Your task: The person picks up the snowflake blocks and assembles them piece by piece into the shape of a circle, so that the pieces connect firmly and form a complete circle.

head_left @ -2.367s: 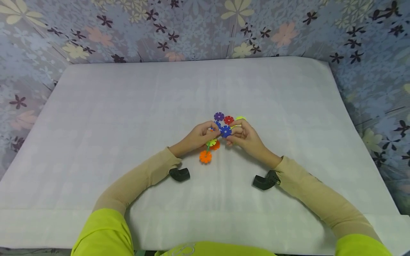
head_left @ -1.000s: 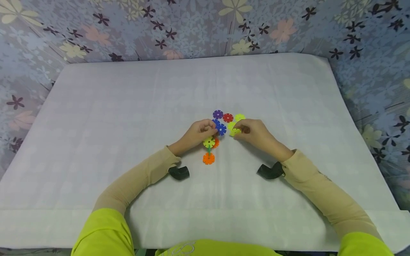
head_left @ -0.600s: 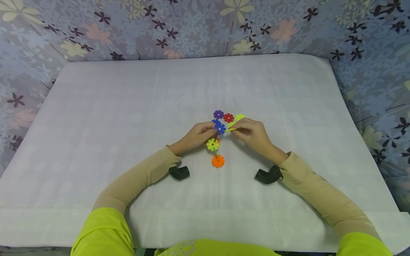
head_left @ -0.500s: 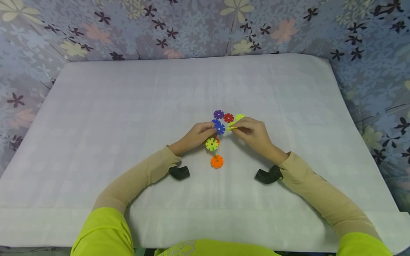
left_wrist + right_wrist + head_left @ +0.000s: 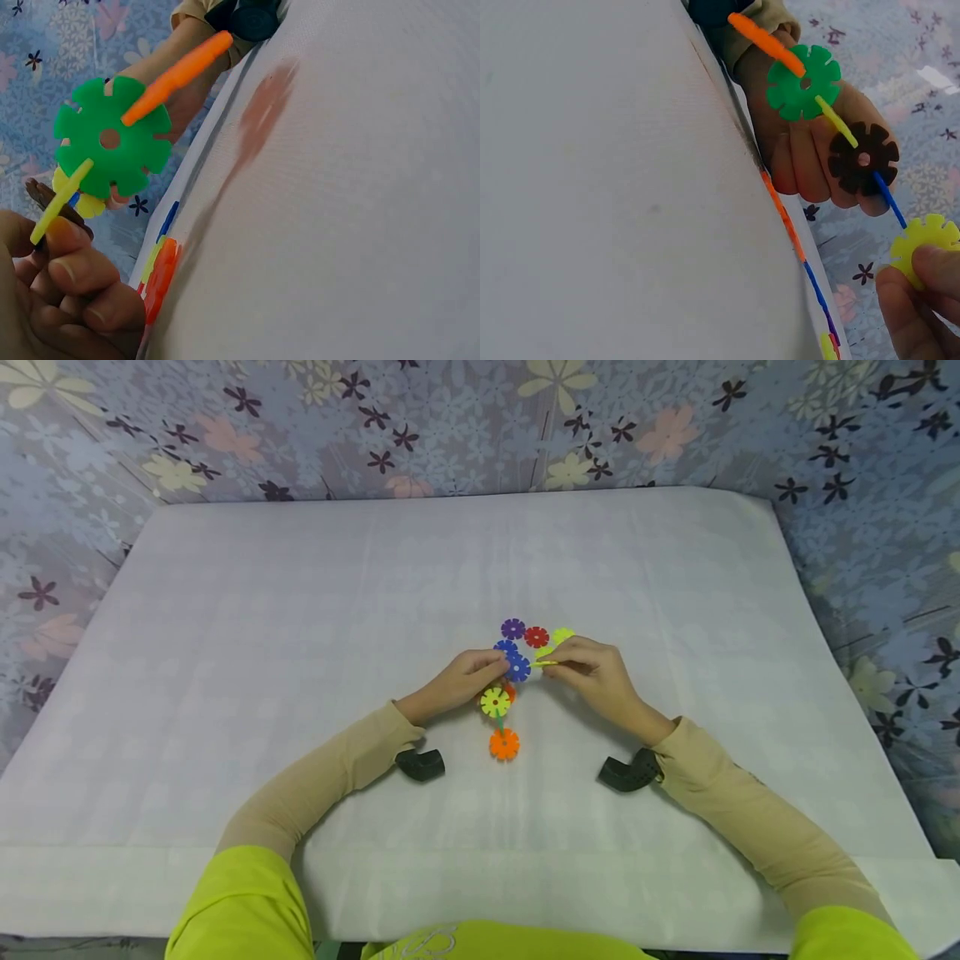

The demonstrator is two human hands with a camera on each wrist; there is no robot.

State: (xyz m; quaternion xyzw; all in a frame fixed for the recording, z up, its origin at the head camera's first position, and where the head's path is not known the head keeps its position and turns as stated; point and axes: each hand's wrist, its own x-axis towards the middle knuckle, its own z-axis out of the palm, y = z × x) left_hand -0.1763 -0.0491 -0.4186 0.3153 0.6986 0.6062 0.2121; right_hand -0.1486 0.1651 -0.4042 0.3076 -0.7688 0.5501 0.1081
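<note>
My left hand (image 5: 459, 681) pinches a chain of slotted plastic flower discs near its brown disc (image 5: 846, 144). An orange disc (image 5: 504, 744) forms the chain's near end, followed by a green disc (image 5: 112, 165), a yellow disc (image 5: 495, 702), the brown one and a blue disc (image 5: 517, 668). My right hand (image 5: 596, 677) pinches another yellow disc (image 5: 930, 234) between thumb and fingers. That disc is turned edge-on in the head view, its rim right at the blue disc's edge. In the right wrist view the two discs stand crosswise to each other.
Loose discs lie on the white-covered table (image 5: 300, 593) just beyond the hands: purple (image 5: 513, 628), red (image 5: 536, 637), yellow (image 5: 563, 635) and another blue (image 5: 506, 647). An orange one (image 5: 511, 692) lies partly behind the chain. Floral fabric (image 5: 450, 427) hangs behind the table.
My right hand left the blue disc, picked up a yellow disc from the table, turned it edge-on and brought it to the blue disc. The chain in my left hand shifted slightly.
</note>
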